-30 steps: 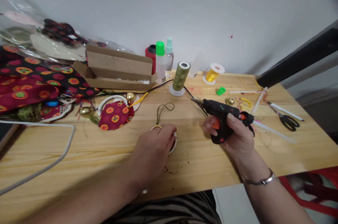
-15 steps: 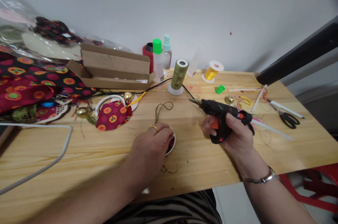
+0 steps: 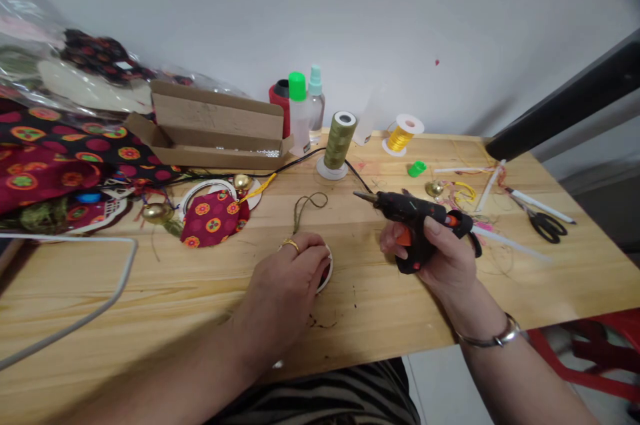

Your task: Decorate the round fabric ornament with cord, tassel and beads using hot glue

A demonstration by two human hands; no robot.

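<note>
My right hand [image 3: 447,258] is wrapped round the handle of a black hot glue gun [image 3: 415,211] with an orange trigger. Its nozzle points left above the wooden table, and a translucent glue stick [image 3: 510,243] juts from its back. With fingers bent together, my left hand [image 3: 287,278] grips a small round white-rimmed piece [image 3: 329,277] lying on the table. Dark red fabric shows inside the rim; my fingers hide most of it. An olive cord loop [image 3: 311,200] lies just beyond that hand.
An open cardboard box [image 3: 215,131] and patterned fabric [image 3: 65,145] lie left. Olive thread [image 3: 341,141], a green-capped bottle [image 3: 299,111] and a yellow spool [image 3: 403,135] stand near the wall. Scissors [image 3: 547,225] lie right. A white metal frame [image 3: 127,271] crosses the left side.
The glue gun in my right hand has shifted slightly left and a little down at the nozzle. My left hand stays on the round piece.
</note>
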